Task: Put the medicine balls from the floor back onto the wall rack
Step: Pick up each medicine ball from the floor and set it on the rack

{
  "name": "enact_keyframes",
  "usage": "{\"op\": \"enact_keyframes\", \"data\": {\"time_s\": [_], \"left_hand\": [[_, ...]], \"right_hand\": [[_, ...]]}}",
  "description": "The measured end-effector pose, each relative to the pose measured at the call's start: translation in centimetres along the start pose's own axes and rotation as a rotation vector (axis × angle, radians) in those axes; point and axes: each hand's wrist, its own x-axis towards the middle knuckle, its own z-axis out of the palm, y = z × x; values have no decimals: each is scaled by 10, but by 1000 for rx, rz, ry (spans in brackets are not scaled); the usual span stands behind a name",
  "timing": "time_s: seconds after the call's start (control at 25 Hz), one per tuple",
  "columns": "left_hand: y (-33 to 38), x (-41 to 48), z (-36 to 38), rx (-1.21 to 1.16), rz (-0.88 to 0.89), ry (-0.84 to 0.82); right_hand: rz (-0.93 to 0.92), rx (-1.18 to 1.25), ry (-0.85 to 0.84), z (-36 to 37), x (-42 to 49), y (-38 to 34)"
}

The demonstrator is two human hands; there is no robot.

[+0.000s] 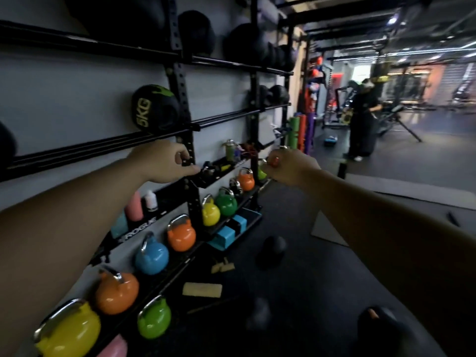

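Both arms stretched forward at chest height, hands apart. Left hand curled loosely, fingertips near black perforated steel upright of wall rack; holds nothing visible. Right hand closed in loose fist, empty as far as seen.

Black round medicine ball on floor lies at 6 o'clock below hands, well apart from both. Second dark ball at 5 o'clock, near frame bottom. Black ball marked 5KG rests on rack rails, 11 o'clock of left hand. Coloured kettlebells line low shelf.
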Motion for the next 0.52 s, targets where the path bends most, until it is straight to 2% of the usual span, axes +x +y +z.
{"op": "enact_keyframes", "data": {"time_s": [0.16,0.32,0.52], "left_hand": [[117,-7,39,-66,85,-25],[226,-30,92,-57,175,-100],[292,-68,145,6,180,-216]], "right_hand": [[120,31,-24,-25,-79,115],[208,-72,-157,-31,-155,208],[268,-26,-195,-16,-234,275]]}}
